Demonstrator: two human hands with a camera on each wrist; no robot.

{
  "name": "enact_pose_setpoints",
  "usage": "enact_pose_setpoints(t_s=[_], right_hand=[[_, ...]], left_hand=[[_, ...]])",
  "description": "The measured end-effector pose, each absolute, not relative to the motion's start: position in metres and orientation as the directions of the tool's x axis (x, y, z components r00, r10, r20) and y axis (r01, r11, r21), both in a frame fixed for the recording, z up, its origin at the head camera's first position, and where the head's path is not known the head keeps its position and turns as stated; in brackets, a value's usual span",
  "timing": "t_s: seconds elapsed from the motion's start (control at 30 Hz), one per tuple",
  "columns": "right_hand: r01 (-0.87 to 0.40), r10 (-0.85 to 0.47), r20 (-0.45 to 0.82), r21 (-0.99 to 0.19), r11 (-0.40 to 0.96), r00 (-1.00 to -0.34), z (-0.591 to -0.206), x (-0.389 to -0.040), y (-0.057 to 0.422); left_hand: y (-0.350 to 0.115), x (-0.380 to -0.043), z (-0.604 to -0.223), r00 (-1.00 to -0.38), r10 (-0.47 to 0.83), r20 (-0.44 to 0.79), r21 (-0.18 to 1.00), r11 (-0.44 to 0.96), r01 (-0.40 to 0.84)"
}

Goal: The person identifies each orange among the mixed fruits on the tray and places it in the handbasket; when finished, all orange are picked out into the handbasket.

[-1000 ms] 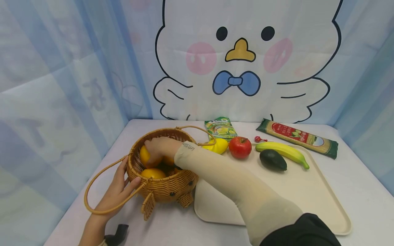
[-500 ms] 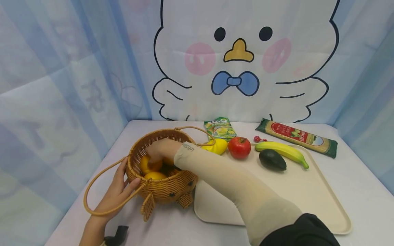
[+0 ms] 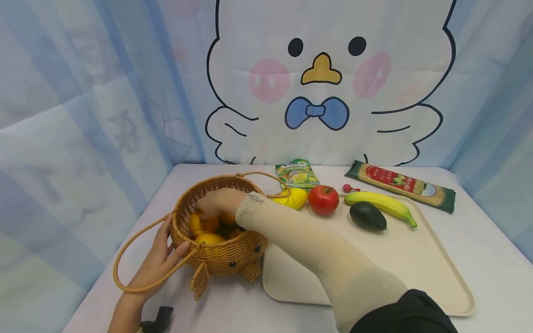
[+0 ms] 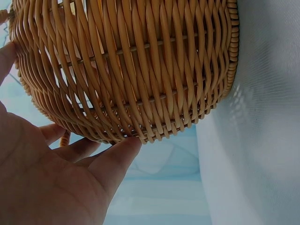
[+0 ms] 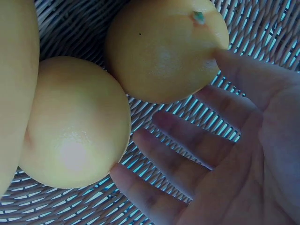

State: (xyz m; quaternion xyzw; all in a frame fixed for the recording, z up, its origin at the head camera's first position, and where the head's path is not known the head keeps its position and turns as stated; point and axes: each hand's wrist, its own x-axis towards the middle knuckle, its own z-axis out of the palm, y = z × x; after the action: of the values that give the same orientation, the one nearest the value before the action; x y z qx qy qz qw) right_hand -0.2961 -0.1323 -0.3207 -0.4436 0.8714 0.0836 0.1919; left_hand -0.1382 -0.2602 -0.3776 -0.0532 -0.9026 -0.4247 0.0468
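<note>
A brown wicker basket [image 3: 225,256] with animal features holds several orange-yellow round fruits [image 3: 209,238]. My right hand [image 3: 220,202] reaches inside it. In the right wrist view that hand's fingers are spread and fairly straight; the thumb touches an orange [image 5: 164,51] with a green stem spot. One fingertip meets a second round fruit [image 5: 77,124], and a larger yellow surface [image 5: 14,93] shows at the left edge. My left hand [image 3: 156,263] rests against the basket's outer left side, fingers spread and touching the weave [image 4: 140,70]. A loop handle [image 3: 120,277] hangs over its wrist.
Right of the basket lies a cream tray [image 3: 395,268]. On or beside it are a red apple [image 3: 323,200], a dark green avocado [image 3: 368,216], a banana [image 3: 381,203] and a yellow object [image 3: 294,199]. Behind are a green packet [image 3: 297,174], a lollipop [image 3: 348,188] and a long package [image 3: 401,185].
The right hand has shifted slightly inside the basket, its fingers uncovering more of one fruit. A front fruit sits slightly differently. The left hand stays on the basket.
</note>
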Motion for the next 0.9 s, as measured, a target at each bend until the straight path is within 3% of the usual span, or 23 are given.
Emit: enact_pose_setpoints(t_s=[0.27,0.47,0.9], right_hand=[[-0.815,-0.757,-0.417,-0.063,0.576,-0.503,-0.309,-0.299,-0.127],[-0.847,-0.819,-0.371,-0.135,0.515,-0.439,-0.288,-0.3,-0.12],[-0.81,-0.835,-0.29,-0.239,0.536,-0.467,-0.263,-0.3,-0.09]], left_hand=[[-0.259,-0.138,-0.377,-0.992,0.057,0.11,0.765,0.632,0.122],[-0.259,-0.138,-0.377,-0.992,0.055,0.112,0.771,0.625,0.121],[-0.259,-0.138,-0.375,-0.993,0.058,0.104,0.777,0.618,0.118]])
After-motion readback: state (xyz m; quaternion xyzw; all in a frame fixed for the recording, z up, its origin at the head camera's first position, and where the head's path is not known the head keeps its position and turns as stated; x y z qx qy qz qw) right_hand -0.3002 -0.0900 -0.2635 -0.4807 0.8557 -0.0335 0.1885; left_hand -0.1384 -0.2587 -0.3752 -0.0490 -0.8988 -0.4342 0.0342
